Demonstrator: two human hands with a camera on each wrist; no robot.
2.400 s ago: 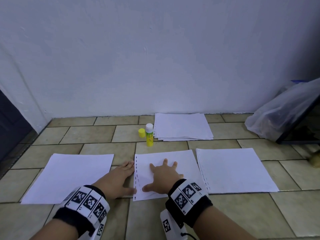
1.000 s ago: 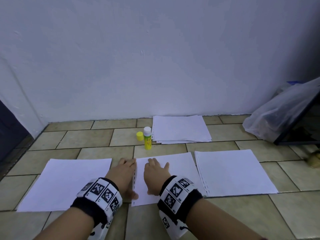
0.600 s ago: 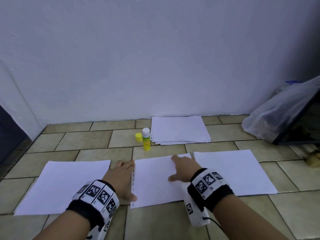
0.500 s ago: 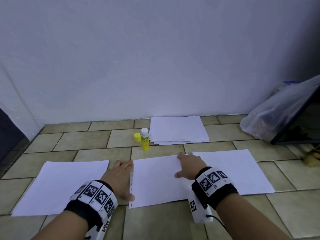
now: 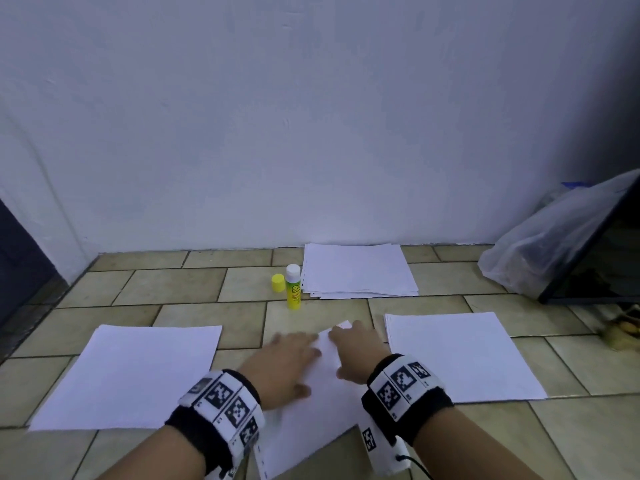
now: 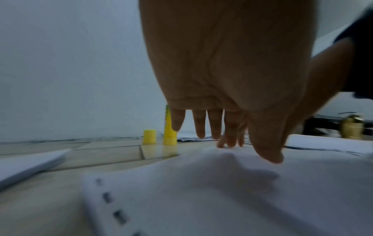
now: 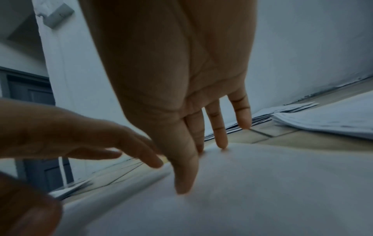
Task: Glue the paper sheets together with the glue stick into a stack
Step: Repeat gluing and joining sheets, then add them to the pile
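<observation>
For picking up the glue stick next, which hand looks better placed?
Probably the left hand: the uncapped glue stick stands upright almost straight ahead of its fingers. The right hand sits further right, spread flat on the middle sheet, so it can pin it.

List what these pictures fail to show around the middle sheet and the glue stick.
- Glue stick label: too small in the head view; finger-covered in the left wrist view.
- Whether both hands press the middle sheet: blurred.
- Glue on that sheet: not visible.
- Sheet count in the far stack: too small.
</observation>
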